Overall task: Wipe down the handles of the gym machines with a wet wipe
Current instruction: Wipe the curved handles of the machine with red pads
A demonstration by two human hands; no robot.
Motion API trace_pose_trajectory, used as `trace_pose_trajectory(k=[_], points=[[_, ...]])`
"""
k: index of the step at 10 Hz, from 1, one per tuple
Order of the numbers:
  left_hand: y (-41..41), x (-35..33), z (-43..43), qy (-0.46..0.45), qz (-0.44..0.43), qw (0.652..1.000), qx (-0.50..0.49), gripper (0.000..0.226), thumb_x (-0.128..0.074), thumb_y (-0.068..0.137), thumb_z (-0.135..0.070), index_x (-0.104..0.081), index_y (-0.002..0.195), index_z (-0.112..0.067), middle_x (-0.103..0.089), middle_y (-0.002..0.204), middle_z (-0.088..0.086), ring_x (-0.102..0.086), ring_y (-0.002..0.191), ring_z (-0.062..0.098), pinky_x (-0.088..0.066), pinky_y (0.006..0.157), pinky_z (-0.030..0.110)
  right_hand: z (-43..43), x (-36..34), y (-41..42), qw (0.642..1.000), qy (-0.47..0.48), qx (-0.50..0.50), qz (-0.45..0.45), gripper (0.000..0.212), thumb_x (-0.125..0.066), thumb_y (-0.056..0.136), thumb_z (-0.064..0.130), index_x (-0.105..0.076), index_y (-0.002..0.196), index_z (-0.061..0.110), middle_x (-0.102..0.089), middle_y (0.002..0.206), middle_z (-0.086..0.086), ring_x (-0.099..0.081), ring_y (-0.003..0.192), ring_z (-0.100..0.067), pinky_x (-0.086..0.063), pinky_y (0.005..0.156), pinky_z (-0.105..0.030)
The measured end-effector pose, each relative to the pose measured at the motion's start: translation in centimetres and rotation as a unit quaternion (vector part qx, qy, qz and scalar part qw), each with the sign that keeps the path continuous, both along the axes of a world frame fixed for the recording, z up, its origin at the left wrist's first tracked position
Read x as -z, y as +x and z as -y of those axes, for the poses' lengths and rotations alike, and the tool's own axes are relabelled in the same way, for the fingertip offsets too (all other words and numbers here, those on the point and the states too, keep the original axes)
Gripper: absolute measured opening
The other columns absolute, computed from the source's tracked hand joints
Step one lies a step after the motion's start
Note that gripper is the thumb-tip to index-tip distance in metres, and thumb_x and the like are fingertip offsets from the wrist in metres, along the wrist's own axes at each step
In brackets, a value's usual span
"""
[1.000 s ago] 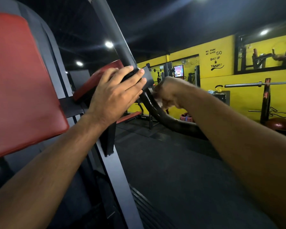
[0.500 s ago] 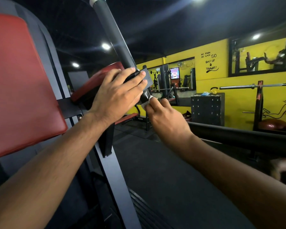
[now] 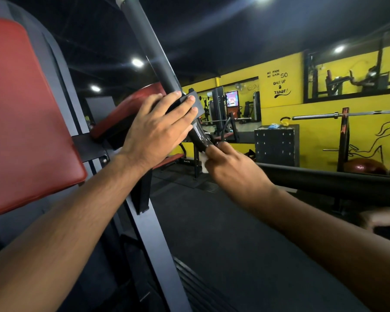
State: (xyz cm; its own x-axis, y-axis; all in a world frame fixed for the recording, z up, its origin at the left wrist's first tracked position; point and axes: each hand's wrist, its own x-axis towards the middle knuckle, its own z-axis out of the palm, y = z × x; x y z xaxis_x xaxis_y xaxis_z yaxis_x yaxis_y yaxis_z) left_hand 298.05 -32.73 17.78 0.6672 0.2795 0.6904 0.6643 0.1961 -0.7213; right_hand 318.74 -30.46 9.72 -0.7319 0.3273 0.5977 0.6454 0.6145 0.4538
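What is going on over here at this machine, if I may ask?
A person is wiping down a gym machine. The left hand lies flat, fingers straight, on the black bracket at the foot of the tall handle bar, apparently steadying it. The right hand holds a white wet wipe against the glossy black tube just below that bracket. A red pad is at the left.

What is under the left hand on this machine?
The left hand lies flat on a black plate at the foot of the black bar. How the plate joins the bar is covered by the palm.
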Motion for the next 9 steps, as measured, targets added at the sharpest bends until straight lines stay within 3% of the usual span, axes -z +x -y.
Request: trace_pose_trajectory(k=[1, 2, 3, 4, 5, 6, 7, 8, 9], points=[[0.2, 0.7, -0.1, 0.0, 0.008, 1.0, 0.007, 0.033, -0.05, 0.103, -0.028, -0.061, 0.13, -0.012, -0.057, 0.14, 0.004, -0.052, 0.129, 0.029, -0.041, 0.101, 0.046, 1.0, 0.5, 0.2, 0.999, 0.011, -0.003, 0.037, 0.038, -0.044, 0.089, 0.007, -0.062, 0.123, 0.005, -0.041, 0.135, -0.013, -0.043, 0.12, -0.033, -0.046, 0.099, -0.04], [0.0, 0.7, -0.2, 0.01, 0.001, 1.0, 0.01, 0.033, -0.05, 0.103, -0.028, -0.061, 0.13, -0.013, -0.058, 0.14, 0.004, -0.052, 0.129, 0.028, -0.04, 0.101, 0.046, 0.2, 2.9, 1.1, 0.997, 0.064, -0.028, -0.008, 0.034, -0.047, 0.079, 0.005, -0.071, 0.104, 0.003, -0.056, 0.115, -0.015, -0.056, 0.102, -0.034, -0.053, 0.084, -0.04], [0.1, 0.3, -0.4, 0.016, 0.007, 1.0, 0.012, 0.032, -0.051, 0.103, -0.029, -0.061, 0.129, -0.013, -0.059, 0.139, 0.003, -0.053, 0.128, 0.028, -0.04, 0.102, 0.047, -0.6, 7.8, -0.8, 0.946, -0.09, -0.128, -0.285, 0.027, -0.065, 0.081, 0.002, -0.069, 0.105, 0.013, -0.061, 0.108, -0.005, -0.059, 0.096, -0.022, -0.052, 0.078, -0.031], [0.2, 0.5, -0.5, 0.015, 0.011, 1.0, 0.012, 0.031, -0.051, 0.103, -0.028, -0.062, 0.128, -0.013, -0.059, 0.138, 0.003, -0.053, 0.128, 0.028, -0.041, 0.102, 0.047, 1.0, 8.5, -5.1, 0.581, -0.424, -0.257, -0.645, 0.016, -0.06, 0.095, 0.007, -0.068, 0.106, 0.015, -0.068, 0.105, -0.003, -0.063, 0.095, -0.016, -0.051, 0.08, -0.026], [0.2, 0.9, -0.3, 0.004, 0.018, 1.0, 0.012, 0.032, -0.051, 0.103, -0.028, -0.062, 0.129, -0.013, -0.059, 0.139, 0.003, -0.052, 0.128, 0.028, -0.04, 0.102, 0.047, 0.9, 6.4, -10.0, -0.065, -0.576, -0.385, -0.718, 0.026, -0.045, 0.1, -0.001, -0.062, 0.119, 0.001, -0.067, 0.117, -0.017, -0.065, 0.105, -0.022, -0.057, 0.089, -0.034], [0.3, 1.0, -0.1, 0.0, 0.021, 1.0, 0.005, 0.033, -0.049, 0.104, -0.029, -0.061, 0.13, -0.013, -0.058, 0.14, 0.003, -0.051, 0.13, 0.029, -0.04, 0.101, 0.048, -1.1, 3.5, -11.4, -0.197, -0.548, -0.451, -0.676, 0.032, -0.045, 0.097, -0.007, -0.057, 0.127, -0.004, -0.061, 0.125, -0.021, -0.062, 0.113, -0.026, -0.056, 0.09, -0.037], [0.7, 1.1, -0.1, 0.002, 0.023, 1.0, 0.0, 0.033, -0.047, 0.104, -0.028, -0.061, 0.13, -0.012, -0.057, 0.141, 0.003, -0.05, 0.131, 0.029, -0.041, 0.101, 0.048, -3.0, 0.4, -12.3, -0.264, -0.538, -0.469, -0.649, 0.051, -0.05, 0.087, -0.011, -0.05, 0.137, -0.005, -0.059, 0.128, -0.022, -0.057, 0.121, -0.027, -0.053, 0.092, -0.036], [0.9, 1.1, -0.1, 0.004, 0.025, 1.0, 0.0, 0.033, -0.048, 0.104, -0.028, -0.061, 0.131, -0.012, -0.056, 0.142, 0.003, -0.05, 0.131, 0.03, -0.041, 0.101, 0.048, -2.6, -0.4, -12.2, -0.267, -0.555, -0.475, -0.628, 0.037, -0.038, 0.095, -0.011, -0.052, 0.13, -0.012, -0.062, 0.116, -0.031, -0.055, 0.122, -0.033, -0.049, 0.096, -0.037], [0.7, 1.0, -0.1, 0.0, 0.015, 1.0, -0.002, 0.034, -0.05, 0.103, -0.027, -0.06, 0.132, -0.012, -0.055, 0.143, 0.003, -0.049, 0.132, 0.03, -0.042, 0.1, 0.049, -1.1, 0.0, -11.1, -0.313, -0.533, -0.477, -0.626, 0.028, -0.037, 0.099, -0.009, -0.058, 0.117, -0.014, -0.064, 0.104, -0.032, -0.055, 0.122, -0.034, -0.055, 0.082, -0.037]])
